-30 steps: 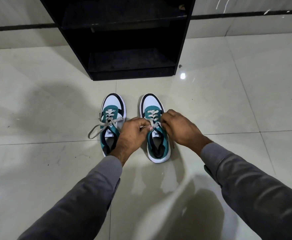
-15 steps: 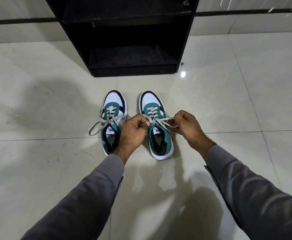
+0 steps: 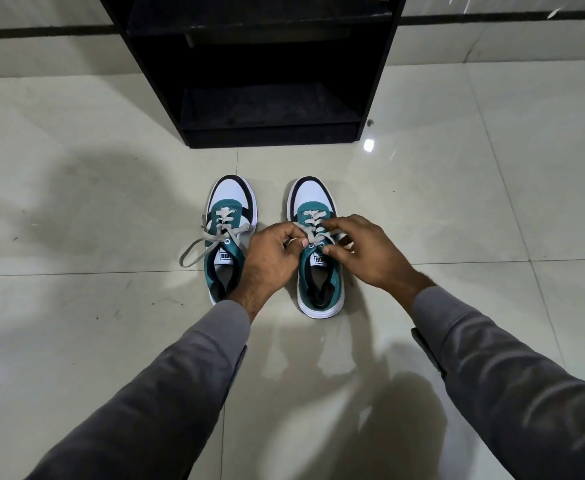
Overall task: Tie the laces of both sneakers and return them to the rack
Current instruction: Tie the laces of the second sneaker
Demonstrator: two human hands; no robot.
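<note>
Two teal, white and black sneakers stand side by side on the floor, toes toward the rack. The left sneaker (image 3: 230,216) has loose grey laces (image 3: 197,245) trailing off to its left. Over the right sneaker (image 3: 315,282), my left hand (image 3: 270,261) pinches a grey lace end (image 3: 306,233) between thumb and fingers. My right hand (image 3: 364,252) hovers over the same shoe's right side, fingertips pressing on the other lace by the tongue. The black shoe rack (image 3: 267,109) stands behind the shoes, and its visible shelves are bare.
Glossy cream floor tiles (image 3: 474,209) spread on all sides of the shoes. A light wall with a dark stripe (image 3: 492,19) runs behind the rack. Grey sleeves cover both forearms in the foreground.
My hands had pulled the right sneaker's laces out sideways half a second ago. They have come back together over the shoe, the right hand shifting inward onto the lace near the tongue.
</note>
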